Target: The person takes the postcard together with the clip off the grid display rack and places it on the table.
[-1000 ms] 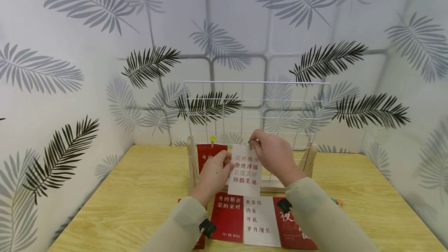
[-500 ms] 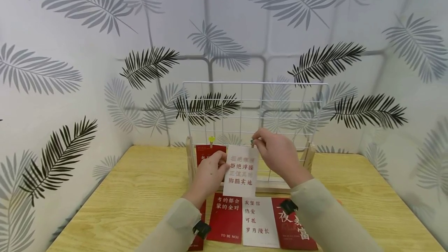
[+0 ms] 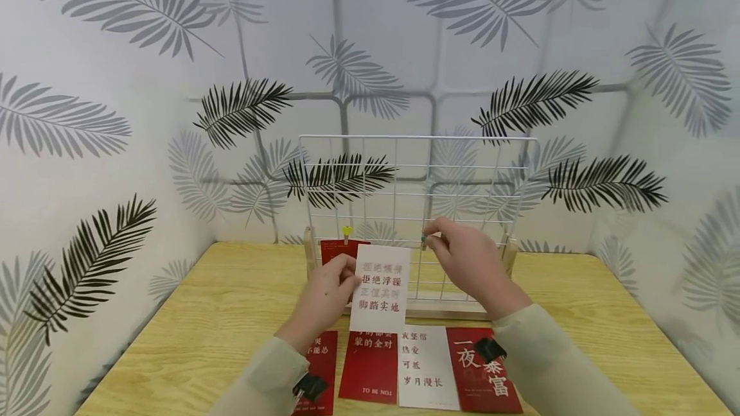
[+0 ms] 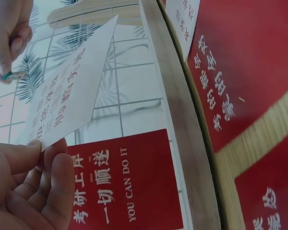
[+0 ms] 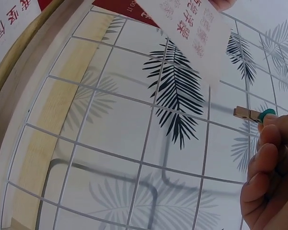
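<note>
My left hand [image 3: 324, 291] pinches the left edge of a white card [image 3: 380, 320] printed with red and grey characters. The card is held in front of a white wire grid rack [image 3: 457, 194]. In the right wrist view my right hand [image 5: 273, 177] grips a small wooden clothespin [image 5: 245, 114] by its teal end, its tip apart from the card. Behind the left hand a red card [image 4: 153, 191] hangs on the grid under a yellow-topped clip [image 3: 347, 232].
On the wooden table [image 3: 231, 313] lie a red card [image 3: 370, 374], a white card [image 3: 428, 384] and a darker red card [image 3: 474, 397], side by side. Another red card [image 3: 318, 371] is partly covered by the left arm. The rack stands on a wooden base [image 3: 445, 309].
The left hand has moved the white card left and slightly down, away from the clothespin. The right hand has shifted slightly right with the clothespin, so the two are now farther apart.
</note>
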`<state>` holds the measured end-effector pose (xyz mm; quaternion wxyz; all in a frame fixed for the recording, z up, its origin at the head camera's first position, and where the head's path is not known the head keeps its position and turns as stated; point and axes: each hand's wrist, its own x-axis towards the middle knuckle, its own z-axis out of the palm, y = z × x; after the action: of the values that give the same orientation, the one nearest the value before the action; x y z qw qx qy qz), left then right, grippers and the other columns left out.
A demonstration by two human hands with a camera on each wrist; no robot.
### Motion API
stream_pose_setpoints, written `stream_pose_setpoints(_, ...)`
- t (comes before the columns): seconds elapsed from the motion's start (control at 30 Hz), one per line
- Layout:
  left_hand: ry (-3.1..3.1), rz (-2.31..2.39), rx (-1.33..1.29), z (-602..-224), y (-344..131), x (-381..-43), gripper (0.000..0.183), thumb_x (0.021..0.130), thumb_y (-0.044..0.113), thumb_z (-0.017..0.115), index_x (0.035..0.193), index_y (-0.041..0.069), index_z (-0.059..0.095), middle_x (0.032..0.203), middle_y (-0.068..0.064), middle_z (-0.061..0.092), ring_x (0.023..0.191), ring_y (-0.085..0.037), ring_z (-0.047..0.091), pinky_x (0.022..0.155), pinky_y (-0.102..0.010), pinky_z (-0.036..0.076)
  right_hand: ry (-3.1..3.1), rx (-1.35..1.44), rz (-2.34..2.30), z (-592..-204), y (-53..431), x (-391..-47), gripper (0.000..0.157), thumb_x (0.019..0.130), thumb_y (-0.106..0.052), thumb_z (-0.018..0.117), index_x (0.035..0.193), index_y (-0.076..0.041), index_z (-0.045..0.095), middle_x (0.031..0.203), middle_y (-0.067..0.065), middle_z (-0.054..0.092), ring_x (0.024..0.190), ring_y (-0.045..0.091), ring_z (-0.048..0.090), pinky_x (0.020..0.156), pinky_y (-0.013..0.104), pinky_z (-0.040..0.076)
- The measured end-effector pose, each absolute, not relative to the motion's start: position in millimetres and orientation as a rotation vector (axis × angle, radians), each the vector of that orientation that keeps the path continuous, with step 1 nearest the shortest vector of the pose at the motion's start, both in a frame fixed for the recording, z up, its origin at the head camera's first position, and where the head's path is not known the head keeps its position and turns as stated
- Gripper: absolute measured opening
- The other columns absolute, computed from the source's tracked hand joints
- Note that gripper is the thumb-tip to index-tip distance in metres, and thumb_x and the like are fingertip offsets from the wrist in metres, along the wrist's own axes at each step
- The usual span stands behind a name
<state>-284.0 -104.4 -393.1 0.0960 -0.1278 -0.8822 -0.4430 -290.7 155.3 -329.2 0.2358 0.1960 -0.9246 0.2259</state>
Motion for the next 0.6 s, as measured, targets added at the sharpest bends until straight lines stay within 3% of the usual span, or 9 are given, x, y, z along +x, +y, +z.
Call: stream_pose_setpoints(0.6,-2.582,-1.313,-0.298,-376,-148,-268,0.015,0.099,0.008,0.065,0.114,0.009,0.063,0.091,-0.002,0.062,0.075,-0.018,0.06,0.066,-0.03,0.054,-2.525,0.502,0.626,-342,192,-281,0.014,0.102,-0.021,0.063,0.113,-0.016,0.069,0.06,-0.008,0.052,0.045,0.011,0.037,0.044,0.031,0.033)
